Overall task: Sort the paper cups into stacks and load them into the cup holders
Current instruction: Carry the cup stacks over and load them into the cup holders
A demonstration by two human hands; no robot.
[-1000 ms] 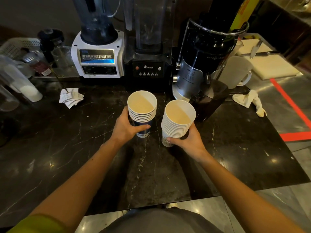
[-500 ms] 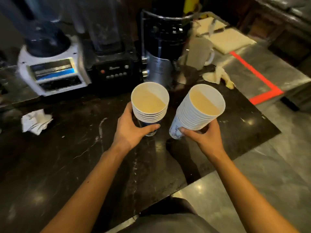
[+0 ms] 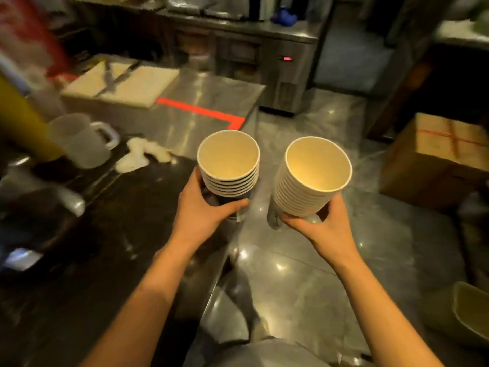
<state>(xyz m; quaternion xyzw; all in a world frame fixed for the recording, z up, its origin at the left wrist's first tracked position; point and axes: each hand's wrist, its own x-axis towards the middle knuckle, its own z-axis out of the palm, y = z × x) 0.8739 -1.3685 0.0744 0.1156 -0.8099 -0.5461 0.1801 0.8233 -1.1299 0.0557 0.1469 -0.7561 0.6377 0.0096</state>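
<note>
**No readable text in view**

Nothing legible here, folks: motion blur smears every surface. The printed side of the lower cups in the right-hand stack (image 3: 275, 215) is too smudged to read, and the cardboard box (image 3: 434, 165) shows no label that can be made out.

One head-worn camera looks forward and down, close over both forearms, toward the floor (image 3: 304, 260).

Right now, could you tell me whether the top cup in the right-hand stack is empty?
Empty: the right stack, held mouth-up by the right hand, shows a bare cream interior.
</note>
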